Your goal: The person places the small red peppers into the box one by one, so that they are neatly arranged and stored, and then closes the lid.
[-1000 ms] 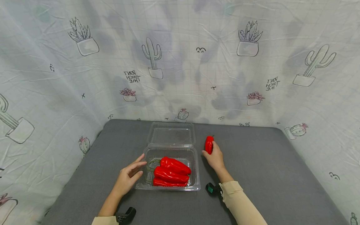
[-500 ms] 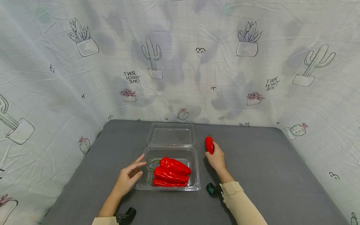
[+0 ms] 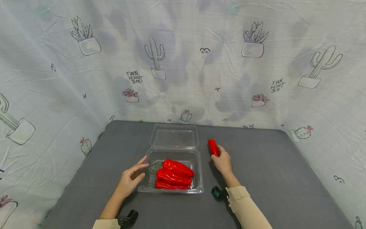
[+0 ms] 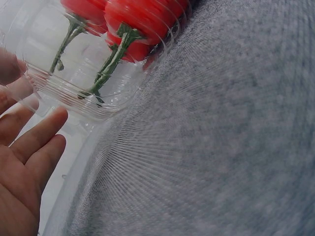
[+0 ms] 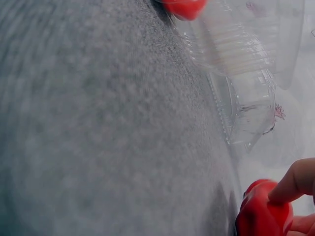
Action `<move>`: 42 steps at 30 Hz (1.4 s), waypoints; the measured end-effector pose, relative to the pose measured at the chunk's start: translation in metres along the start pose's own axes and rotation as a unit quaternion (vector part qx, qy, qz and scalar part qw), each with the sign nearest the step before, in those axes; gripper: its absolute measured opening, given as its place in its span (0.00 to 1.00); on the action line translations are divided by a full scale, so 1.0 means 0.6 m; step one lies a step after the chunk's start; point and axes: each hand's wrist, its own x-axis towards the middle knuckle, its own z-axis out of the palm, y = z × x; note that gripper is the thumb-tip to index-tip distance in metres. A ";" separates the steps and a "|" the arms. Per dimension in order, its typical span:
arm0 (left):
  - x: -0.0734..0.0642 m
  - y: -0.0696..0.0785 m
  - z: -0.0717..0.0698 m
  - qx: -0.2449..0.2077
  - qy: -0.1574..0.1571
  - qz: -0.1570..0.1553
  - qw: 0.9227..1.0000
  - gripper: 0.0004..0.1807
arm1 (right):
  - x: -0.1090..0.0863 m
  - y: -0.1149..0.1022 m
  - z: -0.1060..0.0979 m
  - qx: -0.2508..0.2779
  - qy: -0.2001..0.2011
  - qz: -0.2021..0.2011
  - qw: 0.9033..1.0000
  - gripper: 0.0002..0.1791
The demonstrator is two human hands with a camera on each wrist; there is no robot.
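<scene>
A red pepper [image 3: 213,147] is gripped between the thumb and fingers of my right hand [image 3: 223,161], to the right of a clear plastic clamshell box [image 3: 201,173]. In the right wrist view the fingertips press on the glossy red pepper [image 5: 263,211], close over the cloth. Several red peppers [image 3: 173,177] lie side by side in the box, green stems toward the left. My left hand [image 3: 128,183] has its fingers spread at the box's left side. From the left wrist, fingertips appear at the ribbed wall of the clear box [image 4: 64,93]; contact is hard to tell.
The box's transparent lid [image 3: 174,136] lies folded back behind it. Grey cloth [image 3: 271,171] covers the table. A white curtain [image 3: 183,63] printed with cacti hangs along the back and sides.
My right hand has shifted slightly right and toward me, turning the pepper so that its stem no longer shows. The left hand and the boxed peppers have stayed put.
</scene>
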 end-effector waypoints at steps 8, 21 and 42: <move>0.000 0.002 -0.003 -0.002 -0.011 -0.033 0.999 0.18 | 0.003 0.005 -0.005 0.073 -0.020 0.011 0.997 0.32; 0.001 0.000 -0.002 -0.003 -0.005 -0.017 1.000 0.18 | 0.001 -0.009 -0.027 0.173 -0.059 0.019 0.983 0.28; 0.001 0.004 0.001 -0.005 0.000 0.000 1.000 0.18 | -0.005 -0.056 -0.044 0.230 -0.161 -0.036 0.959 0.28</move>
